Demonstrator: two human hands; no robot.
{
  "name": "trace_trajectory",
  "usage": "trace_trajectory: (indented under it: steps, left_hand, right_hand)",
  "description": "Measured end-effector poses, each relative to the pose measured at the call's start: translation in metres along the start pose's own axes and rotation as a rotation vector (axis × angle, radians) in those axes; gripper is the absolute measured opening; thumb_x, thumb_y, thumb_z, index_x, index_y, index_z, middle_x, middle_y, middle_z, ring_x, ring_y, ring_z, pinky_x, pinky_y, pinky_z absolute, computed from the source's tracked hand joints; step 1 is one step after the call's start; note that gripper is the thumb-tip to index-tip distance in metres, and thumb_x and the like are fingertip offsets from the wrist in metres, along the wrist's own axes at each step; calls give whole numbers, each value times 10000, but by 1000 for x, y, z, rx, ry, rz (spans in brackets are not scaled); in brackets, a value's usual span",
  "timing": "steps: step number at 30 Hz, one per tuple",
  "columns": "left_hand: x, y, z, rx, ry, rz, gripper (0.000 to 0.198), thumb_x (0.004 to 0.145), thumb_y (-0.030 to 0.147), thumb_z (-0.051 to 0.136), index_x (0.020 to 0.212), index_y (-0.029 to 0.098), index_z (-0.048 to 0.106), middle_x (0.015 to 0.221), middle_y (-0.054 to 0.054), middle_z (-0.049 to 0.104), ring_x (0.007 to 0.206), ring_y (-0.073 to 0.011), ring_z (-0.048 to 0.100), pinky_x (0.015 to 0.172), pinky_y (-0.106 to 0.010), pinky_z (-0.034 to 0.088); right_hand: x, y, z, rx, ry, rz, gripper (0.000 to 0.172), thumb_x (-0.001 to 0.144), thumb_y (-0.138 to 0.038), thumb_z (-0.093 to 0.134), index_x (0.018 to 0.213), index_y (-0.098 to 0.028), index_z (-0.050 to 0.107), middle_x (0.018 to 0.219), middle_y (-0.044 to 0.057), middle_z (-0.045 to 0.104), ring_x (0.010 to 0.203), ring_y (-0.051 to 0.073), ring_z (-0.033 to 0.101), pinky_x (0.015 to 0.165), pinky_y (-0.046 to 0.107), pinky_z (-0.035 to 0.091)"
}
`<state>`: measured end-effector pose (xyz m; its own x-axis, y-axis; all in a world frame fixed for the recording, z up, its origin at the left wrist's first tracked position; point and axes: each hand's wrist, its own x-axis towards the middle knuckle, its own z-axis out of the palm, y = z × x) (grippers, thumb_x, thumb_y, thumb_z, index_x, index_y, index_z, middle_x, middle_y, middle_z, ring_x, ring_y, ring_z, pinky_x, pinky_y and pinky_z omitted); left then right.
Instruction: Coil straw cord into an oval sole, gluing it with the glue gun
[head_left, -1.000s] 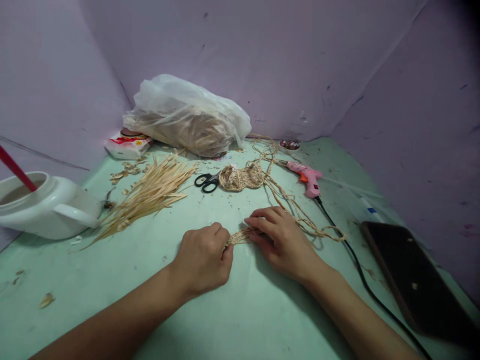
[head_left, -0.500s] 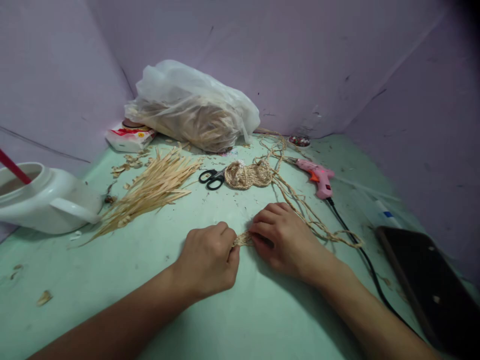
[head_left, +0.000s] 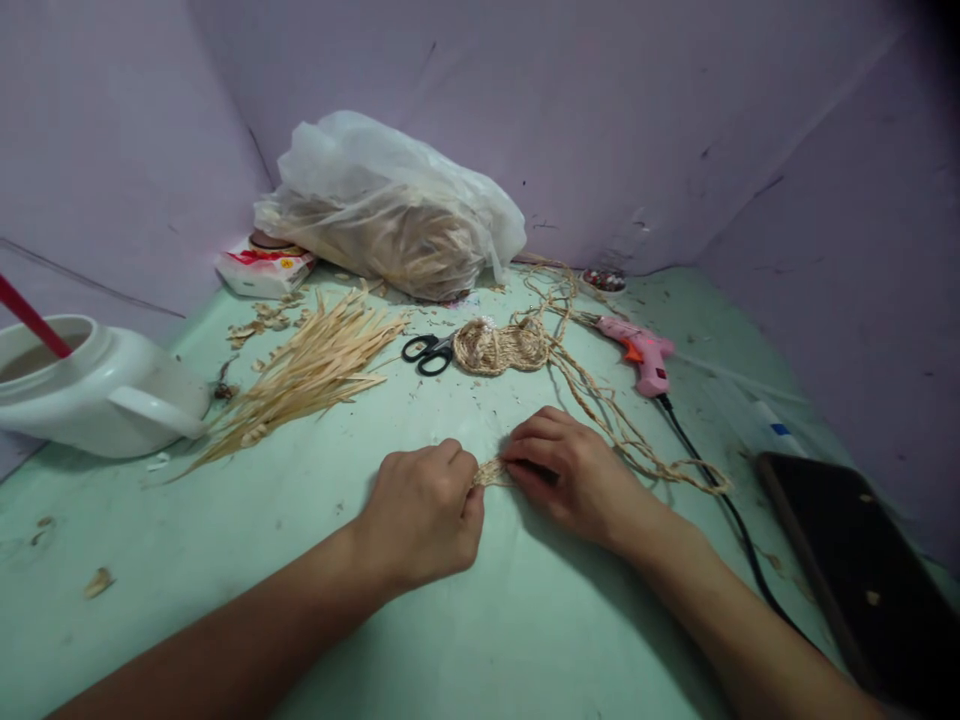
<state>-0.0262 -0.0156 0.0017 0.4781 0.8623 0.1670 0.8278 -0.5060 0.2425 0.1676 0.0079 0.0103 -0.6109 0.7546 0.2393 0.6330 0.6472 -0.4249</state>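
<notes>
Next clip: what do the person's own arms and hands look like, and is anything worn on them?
Both are bare. The left hand and right hand have no gloves, and no ring, watch or bracelet shows. The left forearm and right forearm are uncovered as far as the picture's lower edge, with no sleeve in view. No markings or bandages can be seen.

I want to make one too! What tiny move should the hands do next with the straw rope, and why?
Probably a tighter twist: the left hand pinches the straw rope end, the right hand presses it on the table, and only a short bit shows between them.
</notes>
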Motion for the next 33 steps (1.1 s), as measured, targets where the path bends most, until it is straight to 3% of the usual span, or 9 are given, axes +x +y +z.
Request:
trace_trajectory:
  steps: [4,14,21,33]
  left_hand:
    - [0,1,1,3,7,-10,171,786,245,458,760,177,613,728,-42,634,604,-190,590,497,-291,367]
    - [0,0,1,-11,6,-15,175,781,240,459,762,179,622,728,-46,643,626,-205,616,515,-305,392]
    - [1,1,-1,-5,-9,-21,195,790,249,446,774,177,627,737,-50,642,628,-222,621,511,-323,398]
    - [1,2,-2,-8,-22,-30,176,793,250,456,784,177,616,763,-49,648,659,-213,622,552,-313,407]
  right_hand:
    - [-6,-3,-2,-48,10,72,177,839,-199,557,959,-168,682,895,99,682,814,215,574,756,371,449]
    - [0,-5,0,-81,6,141,126,693,-112,563,779,-171,634,814,62,631,798,200,548,761,348,407]
    - [2,-3,-4,-22,1,17,138,755,-98,525,761,-166,645,788,67,647,765,188,554,745,332,420]
    - [-2,-5,2,-72,21,-13,172,758,-60,530,782,-139,681,815,84,663,787,198,550,765,338,429]
